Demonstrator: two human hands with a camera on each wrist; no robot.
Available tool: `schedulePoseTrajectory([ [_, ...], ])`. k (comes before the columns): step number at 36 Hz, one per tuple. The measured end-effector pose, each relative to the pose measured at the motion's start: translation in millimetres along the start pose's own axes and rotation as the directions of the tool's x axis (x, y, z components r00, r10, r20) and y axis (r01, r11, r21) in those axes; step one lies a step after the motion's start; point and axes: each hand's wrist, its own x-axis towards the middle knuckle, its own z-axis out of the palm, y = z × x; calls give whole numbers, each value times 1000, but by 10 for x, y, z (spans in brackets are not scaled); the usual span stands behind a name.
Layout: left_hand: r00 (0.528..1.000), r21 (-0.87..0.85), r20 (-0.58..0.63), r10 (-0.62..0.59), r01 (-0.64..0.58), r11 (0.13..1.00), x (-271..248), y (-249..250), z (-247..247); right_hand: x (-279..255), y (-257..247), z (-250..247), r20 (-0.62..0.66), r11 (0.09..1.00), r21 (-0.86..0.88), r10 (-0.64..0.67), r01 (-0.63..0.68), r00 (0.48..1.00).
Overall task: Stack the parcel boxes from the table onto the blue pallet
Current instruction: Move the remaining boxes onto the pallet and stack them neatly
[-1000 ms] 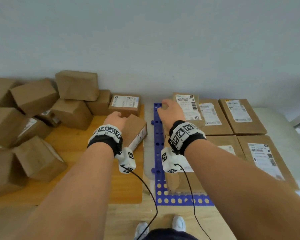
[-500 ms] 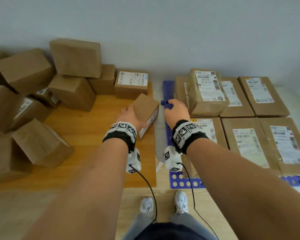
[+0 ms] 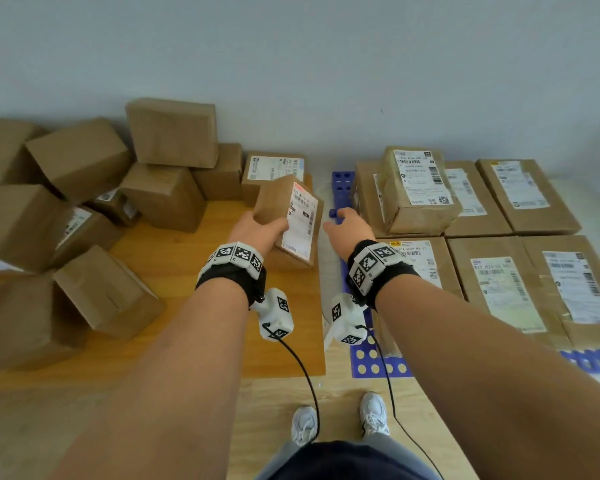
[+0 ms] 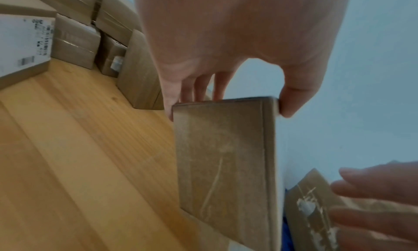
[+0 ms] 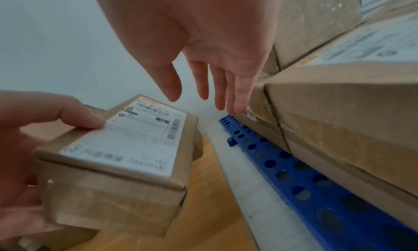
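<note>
Your left hand [image 3: 253, 233] holds a small parcel box [image 3: 288, 216] tilted up off the bench [image 3: 201, 306], at the bench's right edge, label face turned toward your right. The left wrist view shows the fingers [image 4: 196, 87] behind the box's far face and the thumb pinching the opposite edge, so the box is clamped across its thin dimension. Its long axis runs roughly away from you, leaning back.

Your right hand [image 3: 349, 230] hangs just to the right of the box, over the gap between the bench and the blue pallet [image 3: 343, 181], with its fingers [image 5: 221, 87] straight, slightly spread and holding nothing. Nothing touches that palm yet; the labelled face lies directly to its left, near but apart.

So the free hand is the nearer one to the pallet, and the box sits between your two hands. The pallet's first layer of parcels [image 3: 499, 285] looks nearly full, with one taller parcel [image 3: 416, 188] stacked at the back left. I judge the coming move is a carry rightward, probably steadied by the right palm on that label face.
</note>
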Motion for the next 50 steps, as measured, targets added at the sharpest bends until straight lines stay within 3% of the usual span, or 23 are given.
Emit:
schedulePoseTrajectory([
  [8, 997, -189, 6, 76, -74, 979, -205, 398, -162, -101, -334, -240, -6, 987, 126, -102, 102, 995],
  [15, 986, -283, 53, 161, -140, 949, -492, 968, -119, -235, -509, -666, -213, 940, 304, -87, 151, 973],
  [23, 935, -177, 11, 355, -347, 921, -704, 1541, 270, -314, -379, -1366, -427, 893, 367, -87, 260, 900],
  [32, 851, -95, -25, 525, -525, 846, -807, 2175, 997, -224, 73, -2192, -541, 901, 336, -54, 275, 839],
  [41, 840, 18, -40, 541, -541, 841, -823, 2499, 1777, 94, 623, -2824, -483, 926, 323, -14, 193, 875],
  [50, 848, 399, 6, 531, -489, 776, -792, 2408, 2151, 426, 1137, -2867, -262, 962, 268, 20, 53, 965],
])
